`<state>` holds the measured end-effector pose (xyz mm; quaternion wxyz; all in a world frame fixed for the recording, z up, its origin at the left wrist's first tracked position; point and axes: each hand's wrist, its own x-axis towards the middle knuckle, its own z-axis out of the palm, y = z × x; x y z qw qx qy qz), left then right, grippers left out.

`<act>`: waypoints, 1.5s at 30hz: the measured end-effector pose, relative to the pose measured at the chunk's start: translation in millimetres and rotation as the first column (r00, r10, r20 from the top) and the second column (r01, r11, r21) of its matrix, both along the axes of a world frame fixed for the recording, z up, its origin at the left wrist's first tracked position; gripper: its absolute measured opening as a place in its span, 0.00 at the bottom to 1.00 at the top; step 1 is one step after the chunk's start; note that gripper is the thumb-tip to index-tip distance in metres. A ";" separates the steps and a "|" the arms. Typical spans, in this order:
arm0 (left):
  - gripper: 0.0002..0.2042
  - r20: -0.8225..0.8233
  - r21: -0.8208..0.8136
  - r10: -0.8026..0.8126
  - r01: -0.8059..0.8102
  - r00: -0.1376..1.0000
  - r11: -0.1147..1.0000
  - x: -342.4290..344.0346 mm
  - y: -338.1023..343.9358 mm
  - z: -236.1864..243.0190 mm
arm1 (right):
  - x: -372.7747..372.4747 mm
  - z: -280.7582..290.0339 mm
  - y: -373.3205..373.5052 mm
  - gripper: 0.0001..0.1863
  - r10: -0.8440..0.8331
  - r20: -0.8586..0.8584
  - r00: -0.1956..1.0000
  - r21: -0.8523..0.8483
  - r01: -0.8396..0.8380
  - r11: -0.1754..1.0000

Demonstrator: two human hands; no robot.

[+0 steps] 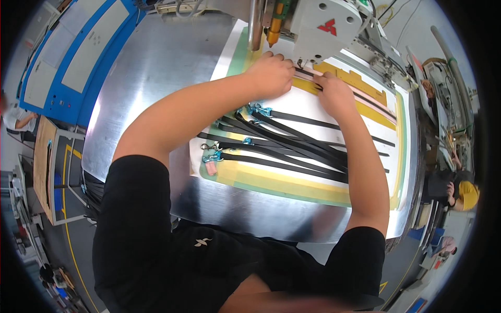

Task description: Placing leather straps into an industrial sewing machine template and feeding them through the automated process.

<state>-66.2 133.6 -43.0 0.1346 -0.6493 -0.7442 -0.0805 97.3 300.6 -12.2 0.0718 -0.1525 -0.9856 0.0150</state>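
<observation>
Judge the strap (374, 100) light, bendy, perhaps slick, best pinched by its long edges; find it lying along the yellow jig (350, 79), near the machine (319, 39). Narrow over it at the right grip (335, 94), curled beside it at the left grip (272, 75), impossible to tell whether pinching.

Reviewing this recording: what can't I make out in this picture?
All in the head view:
- Left hand: its grip, if any, on the upper black strap is hidden by the back of the hand.
- Piled black straps: partly covered by the right forearm.
- Metal clips: too small, and partly wrapped in blue film.
- White machine head: top cut off by the upper edge.
</observation>
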 end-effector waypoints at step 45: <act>0.27 0.089 -0.282 0.274 -0.239 0.958 0.929 73.5 45.3 45.2 | 71.3 10.6 57.2 0.19 -0.097 -0.066 0.993 -0.109 0.089 0.990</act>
